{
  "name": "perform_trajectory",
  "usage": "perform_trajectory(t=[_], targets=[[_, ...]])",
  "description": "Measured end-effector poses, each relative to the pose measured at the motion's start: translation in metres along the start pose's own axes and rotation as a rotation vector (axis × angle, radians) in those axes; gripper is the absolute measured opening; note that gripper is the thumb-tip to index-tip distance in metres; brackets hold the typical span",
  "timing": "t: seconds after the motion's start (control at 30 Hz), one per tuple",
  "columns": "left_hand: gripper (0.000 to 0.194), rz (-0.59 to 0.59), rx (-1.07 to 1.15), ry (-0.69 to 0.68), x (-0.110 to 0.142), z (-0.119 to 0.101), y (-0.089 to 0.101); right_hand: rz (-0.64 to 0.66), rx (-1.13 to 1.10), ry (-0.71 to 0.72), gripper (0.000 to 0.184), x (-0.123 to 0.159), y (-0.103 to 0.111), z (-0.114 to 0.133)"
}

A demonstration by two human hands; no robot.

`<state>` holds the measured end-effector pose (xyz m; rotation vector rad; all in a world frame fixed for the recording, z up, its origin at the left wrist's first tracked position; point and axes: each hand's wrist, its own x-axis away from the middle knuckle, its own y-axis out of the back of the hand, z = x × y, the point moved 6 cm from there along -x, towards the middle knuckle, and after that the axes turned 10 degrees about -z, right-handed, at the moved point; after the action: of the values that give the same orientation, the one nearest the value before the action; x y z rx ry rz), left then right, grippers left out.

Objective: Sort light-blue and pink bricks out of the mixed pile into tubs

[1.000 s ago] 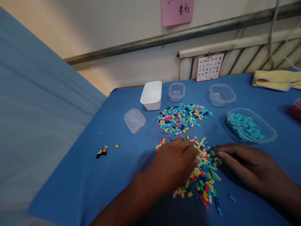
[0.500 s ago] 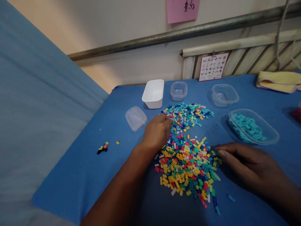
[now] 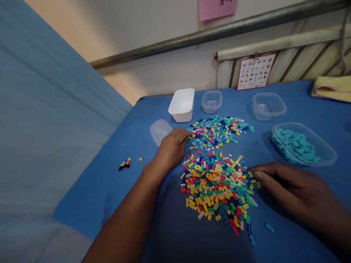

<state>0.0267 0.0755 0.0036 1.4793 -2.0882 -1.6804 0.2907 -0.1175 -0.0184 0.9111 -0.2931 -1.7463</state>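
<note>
One clear container of turquoise bricks near the right hand

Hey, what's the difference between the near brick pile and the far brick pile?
The near brick pile looks rich in yellow, while the far brick pile is largely light blue. The near brick pile fills more of the picture than the far brick pile. The right hand is at the near brick pile's edge; the left hand is by the far brick pile. Both are loose and multicoloured.

Translucent plastic piece part-hidden behind left hand.
</note>
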Motion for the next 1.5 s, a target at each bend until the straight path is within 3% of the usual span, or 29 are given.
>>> perform_trajectory(t=[0.13, 0.27, 0.5, 0.73, 0.9, 1.17, 1.3, 1.5], targets=[[0.026, -0.101, 0.127, 0.101, 0.003, 0.004, 0.005, 0.041, -0.014, -0.017, 0.024, 0.002, -0.003, -0.003], [0.024, -0.061, 0.14, 0.085, 0.005, 0.001, 0.0, 0.073, -0.038, -0.036, 0.023, 0.002, -0.006, -0.002], [0.023, 0.006, 0.095, 0.092, 0.009, 0.002, 0.014, 0.084, -0.028, 0.017, 0.022, 0.001, -0.007, -0.002], [0.031, 0.106, 0.093, -0.005, 0.008, -0.016, -0.003, 0.1, -0.046, 0.004, 0.025, 0.004, -0.011, -0.006], [0.032, 0.149, 0.006, 0.022, 0.008, -0.013, -0.005, 0.102, -0.054, -0.012, 0.025, 0.002, -0.01, -0.003], [0.036, 0.149, -0.045, 0.034, 0.015, -0.004, 0.008, 0.089, -0.054, -0.014, 0.026, 0.003, -0.011, -0.005], [0.033, 0.08, -0.052, 0.056, 0.015, -0.003, 0.013, 0.082, -0.053, -0.005, 0.024, 0.001, -0.011, -0.004], [0.031, 0.166, -0.126, -0.076, 0.011, -0.016, -0.004, 0.084, -0.067, -0.012, 0.024, 0.002, -0.011, -0.003]])
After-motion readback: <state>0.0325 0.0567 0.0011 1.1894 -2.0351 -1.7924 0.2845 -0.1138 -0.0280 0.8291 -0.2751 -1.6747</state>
